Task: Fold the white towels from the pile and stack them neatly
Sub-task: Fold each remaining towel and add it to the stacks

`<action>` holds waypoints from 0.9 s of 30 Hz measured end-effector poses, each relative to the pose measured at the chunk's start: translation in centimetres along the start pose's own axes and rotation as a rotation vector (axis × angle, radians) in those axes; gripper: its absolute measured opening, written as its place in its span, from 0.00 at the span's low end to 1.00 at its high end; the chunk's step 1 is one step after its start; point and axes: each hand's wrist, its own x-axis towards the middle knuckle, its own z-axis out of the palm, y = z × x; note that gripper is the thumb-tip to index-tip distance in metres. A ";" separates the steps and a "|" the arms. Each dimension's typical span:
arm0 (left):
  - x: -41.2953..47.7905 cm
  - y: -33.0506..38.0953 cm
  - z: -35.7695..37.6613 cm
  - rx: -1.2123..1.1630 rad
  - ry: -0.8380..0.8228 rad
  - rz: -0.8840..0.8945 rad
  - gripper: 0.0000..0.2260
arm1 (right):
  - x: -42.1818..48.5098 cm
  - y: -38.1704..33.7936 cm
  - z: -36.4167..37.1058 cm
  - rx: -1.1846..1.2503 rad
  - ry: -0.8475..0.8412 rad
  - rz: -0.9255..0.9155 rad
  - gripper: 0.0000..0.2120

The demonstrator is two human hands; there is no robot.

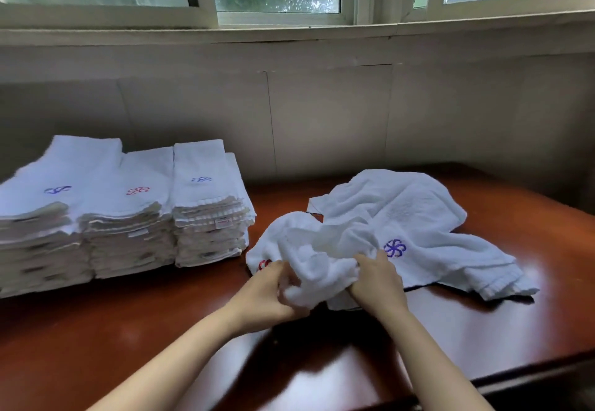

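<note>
A crumpled white towel point(309, 252) with a red emblem lies at the table's middle. My left hand point(270, 294) grips its near left edge and my right hand point(380, 285) grips its near right part. Behind it and to the right spreads the loose pile of white towels point(405, 207), one with a purple flower emblem. Three stacks of folded white towels point(128, 217) stand side by side at the left, with blue and red emblems on their top faces.
The reddish-brown wooden table point(161, 330) runs to a front edge at lower right. A grey wall and a window sill rise right behind the table. The stacks reach the left border of the view.
</note>
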 end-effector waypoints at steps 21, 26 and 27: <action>-10.4 -4.5 -9.0 0.220 0.287 -0.707 0.10 | -8.6 -10.7 2.9 -0.093 -0.519 -0.818 0.21; -13.2 -5.7 -12.7 0.391 0.669 -0.793 0.05 | -7.5 -10.7 2.2 0.075 -0.469 -0.528 0.17; -13.9 -6.1 -13.4 0.425 0.745 -0.775 0.06 | -7.4 -10.7 2.4 -0.010 -0.428 -0.514 0.16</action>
